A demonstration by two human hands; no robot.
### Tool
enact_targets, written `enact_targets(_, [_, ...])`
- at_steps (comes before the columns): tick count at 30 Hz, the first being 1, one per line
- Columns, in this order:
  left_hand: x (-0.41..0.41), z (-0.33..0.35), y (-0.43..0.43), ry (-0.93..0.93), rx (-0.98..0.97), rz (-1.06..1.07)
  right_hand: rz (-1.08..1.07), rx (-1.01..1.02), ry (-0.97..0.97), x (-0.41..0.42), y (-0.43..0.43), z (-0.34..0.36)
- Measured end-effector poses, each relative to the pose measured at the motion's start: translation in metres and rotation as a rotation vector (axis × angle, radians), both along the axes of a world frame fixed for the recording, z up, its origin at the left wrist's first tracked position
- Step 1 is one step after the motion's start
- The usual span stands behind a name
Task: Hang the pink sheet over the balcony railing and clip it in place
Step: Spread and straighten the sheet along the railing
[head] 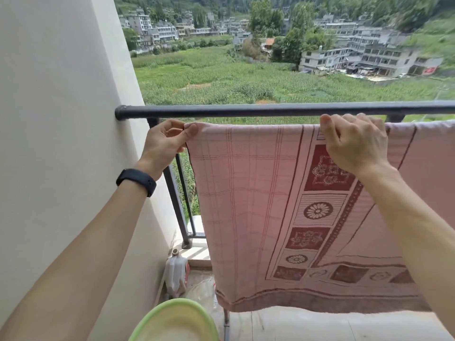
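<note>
The pink sheet (246, 193) hangs in front of the balcony railing (246, 110), its top edge running level and parallel to the top rail, just below it; the long axis runs along the rail, and the cloth drops straight down from that edge to a hem near the floor. The top edge extends past the right border of the view. Left hand (165, 141): closed in a pinch, thumb and forefinger gripping the sheet's upper left corner just below the rail, near where the rail meets the white wall (61, 119). A black wristband (136, 181) sits on that wrist. Right hand (354, 141): fingers curled over the sheet's top edge further along the rail, clamped on the cloth. Whether the sheet rests on a lower bar cannot be told. Sheet appearance: pale pink check weave on the left part; dark red border bands with flower and rosette panels toward the right and along the hem. Below the railing, at the foot of the wall: a white plastic jug (176, 271) and a green basin rim (172, 321).
</note>
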State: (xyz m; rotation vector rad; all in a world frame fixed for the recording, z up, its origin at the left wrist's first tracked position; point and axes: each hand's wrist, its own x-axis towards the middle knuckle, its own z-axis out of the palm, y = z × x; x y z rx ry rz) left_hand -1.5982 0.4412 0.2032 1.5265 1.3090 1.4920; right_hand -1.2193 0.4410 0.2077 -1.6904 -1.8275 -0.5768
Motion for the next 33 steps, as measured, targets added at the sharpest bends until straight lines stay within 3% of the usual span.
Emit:
enact_targets(5, [0.026,0.006,0.005,0.029,0.057,0.008,-0.065,0.078,0.122,0.029,0.007,0.005])
enact_targets(8, [0.031,0.006,0.011,0.073,0.065,0.071,-0.03,0.064,0.083,0.023,0.004,-0.001])
enact_targets(12, [0.022,-0.004,0.005,-0.112,-0.014,0.154,-0.035,0.075,0.069,0.02,-0.001,-0.005])
enact_targets(19, [0.02,0.002,-0.005,0.011,0.004,0.145,-0.059,0.045,0.059,0.035,0.0,-0.004])
enact_targets(25, [0.038,0.01,-0.012,0.27,0.051,0.197,-0.024,0.035,0.101,0.058,0.0,-0.005])
enact_targets(27, [0.046,0.016,-0.02,0.501,0.025,0.345,-0.027,0.049,0.11,0.07,-0.004,-0.007])
enact_targets(29, [0.066,0.025,-0.029,0.83,0.19,0.543,-0.057,0.095,0.119,0.086,-0.009,-0.012])
enact_targets(31, [0.107,0.038,-0.041,0.915,0.375,0.525,-0.085,0.12,0.15,0.101,-0.012,-0.015])
enact_targets(33, [0.155,0.045,-0.041,0.998,0.423,0.423,-0.083,0.112,0.173,0.117,-0.014,-0.014])
